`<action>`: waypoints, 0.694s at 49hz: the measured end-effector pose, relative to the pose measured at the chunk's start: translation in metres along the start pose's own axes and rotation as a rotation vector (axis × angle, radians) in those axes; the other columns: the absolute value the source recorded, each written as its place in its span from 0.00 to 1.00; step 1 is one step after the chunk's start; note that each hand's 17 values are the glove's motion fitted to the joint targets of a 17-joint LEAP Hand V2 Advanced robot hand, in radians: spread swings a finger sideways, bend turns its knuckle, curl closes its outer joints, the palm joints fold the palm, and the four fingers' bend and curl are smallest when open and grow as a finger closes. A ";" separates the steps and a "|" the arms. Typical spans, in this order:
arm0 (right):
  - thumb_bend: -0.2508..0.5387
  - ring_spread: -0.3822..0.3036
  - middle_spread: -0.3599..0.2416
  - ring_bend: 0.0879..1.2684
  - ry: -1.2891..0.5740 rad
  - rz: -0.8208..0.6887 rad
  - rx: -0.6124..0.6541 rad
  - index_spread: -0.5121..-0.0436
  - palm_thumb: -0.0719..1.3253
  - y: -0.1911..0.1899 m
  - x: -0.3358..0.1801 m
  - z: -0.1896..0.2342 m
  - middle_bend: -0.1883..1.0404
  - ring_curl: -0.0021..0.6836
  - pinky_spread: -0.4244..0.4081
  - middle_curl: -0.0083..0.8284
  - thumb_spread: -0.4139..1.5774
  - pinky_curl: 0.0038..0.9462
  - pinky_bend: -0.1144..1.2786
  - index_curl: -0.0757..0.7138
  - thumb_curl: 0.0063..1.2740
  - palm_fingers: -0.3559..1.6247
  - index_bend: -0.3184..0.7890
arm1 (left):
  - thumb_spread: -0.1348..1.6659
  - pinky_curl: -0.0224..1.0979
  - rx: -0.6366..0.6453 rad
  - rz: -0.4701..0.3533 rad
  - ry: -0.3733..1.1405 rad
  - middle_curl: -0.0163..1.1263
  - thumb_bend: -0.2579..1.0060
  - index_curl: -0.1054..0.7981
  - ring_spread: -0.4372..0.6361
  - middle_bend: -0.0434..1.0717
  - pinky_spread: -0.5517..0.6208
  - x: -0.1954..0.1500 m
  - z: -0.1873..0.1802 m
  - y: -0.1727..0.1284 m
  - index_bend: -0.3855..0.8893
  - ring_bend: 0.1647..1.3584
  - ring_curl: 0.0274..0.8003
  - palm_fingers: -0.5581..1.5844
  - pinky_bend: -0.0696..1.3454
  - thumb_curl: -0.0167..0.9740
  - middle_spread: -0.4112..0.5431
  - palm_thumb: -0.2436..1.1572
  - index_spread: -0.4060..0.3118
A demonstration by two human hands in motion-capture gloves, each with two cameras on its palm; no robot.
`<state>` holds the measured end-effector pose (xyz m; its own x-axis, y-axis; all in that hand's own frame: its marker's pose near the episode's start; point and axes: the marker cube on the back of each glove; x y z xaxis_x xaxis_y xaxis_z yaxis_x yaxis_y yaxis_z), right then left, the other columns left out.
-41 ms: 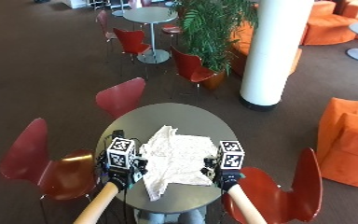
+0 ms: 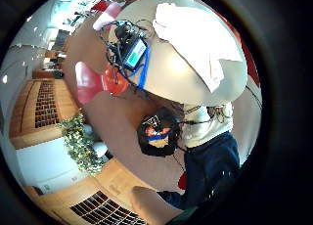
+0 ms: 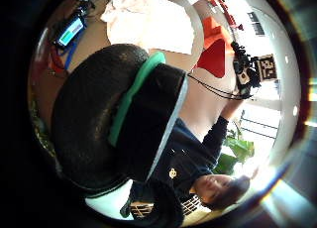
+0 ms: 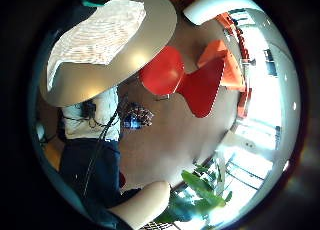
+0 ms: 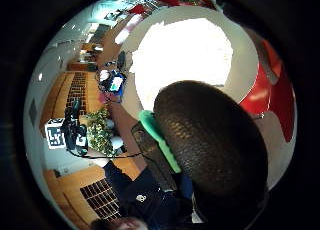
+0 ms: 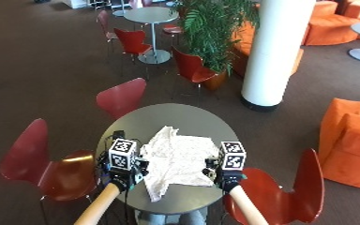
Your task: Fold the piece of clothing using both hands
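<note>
The white cloth (image 6: 179,161) lies crumpled on the round table (image 6: 186,117), between the left hand (image 6: 123,172) and right hand (image 6: 225,174). Whether either hand grips it, I cannot tell. Its near-left corner hangs over the edge, so an uneven pull could drag it off.

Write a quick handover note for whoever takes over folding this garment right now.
Left hand: at the garment's left edge, holding nothing seen; finger state unclear.
Right hand: at the right edge; finger state unclear too.
White garment: lying rumpled and spread on the round grey table, one corner hanging toward the near rim.
Small device with a blue strap: on the table's left side, beside the cloth.
Done: no fold visible.
Left: grip both sides, then fold.
</note>
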<state>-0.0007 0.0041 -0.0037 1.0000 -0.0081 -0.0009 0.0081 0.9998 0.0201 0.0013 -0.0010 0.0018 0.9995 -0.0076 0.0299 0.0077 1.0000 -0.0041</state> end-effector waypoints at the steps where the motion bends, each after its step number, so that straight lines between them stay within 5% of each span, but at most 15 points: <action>1: 0.45 0.60 0.55 0.20 0.001 -0.002 0.006 0.63 0.18 0.001 0.000 -0.001 0.31 0.12 0.62 0.10 0.50 0.13 0.37 0.20 0.03 0.38 0.44 | 0.38 0.08 -0.003 -0.003 -0.013 0.08 0.22 0.19 0.58 0.21 0.64 0.001 0.000 0.000 0.42 0.22 0.09 0.35 0.21 0.04 0.52 0.20 0.52; 12: 0.43 0.62 0.53 0.21 0.022 -0.019 0.035 0.42 0.19 0.006 -0.003 -0.006 0.31 0.25 0.67 0.22 0.73 0.23 0.37 0.32 0.07 0.37 0.43 | 0.62 0.16 -0.007 -0.018 -0.063 0.15 0.20 0.29 0.70 0.20 0.73 0.001 0.004 -0.007 0.43 0.29 0.18 0.33 0.21 0.10 0.57 0.20 0.50; 34: 0.39 0.56 0.51 0.31 0.085 -0.070 -0.111 0.38 0.27 -0.035 -0.009 -0.003 0.30 0.40 0.63 0.34 0.83 0.32 0.41 0.37 0.15 0.40 0.39 | 0.72 0.24 -0.001 -0.035 -0.056 0.21 0.20 0.44 0.74 0.19 0.75 -0.012 0.008 -0.044 0.47 0.29 0.23 0.33 0.21 0.20 0.58 0.24 0.43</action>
<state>-0.0095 -0.0307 -0.0077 0.9933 -0.0811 -0.0829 0.0732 0.9929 -0.0941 -0.0113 -0.0450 0.0101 0.9954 -0.0424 0.0862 0.0429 0.9991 -0.0034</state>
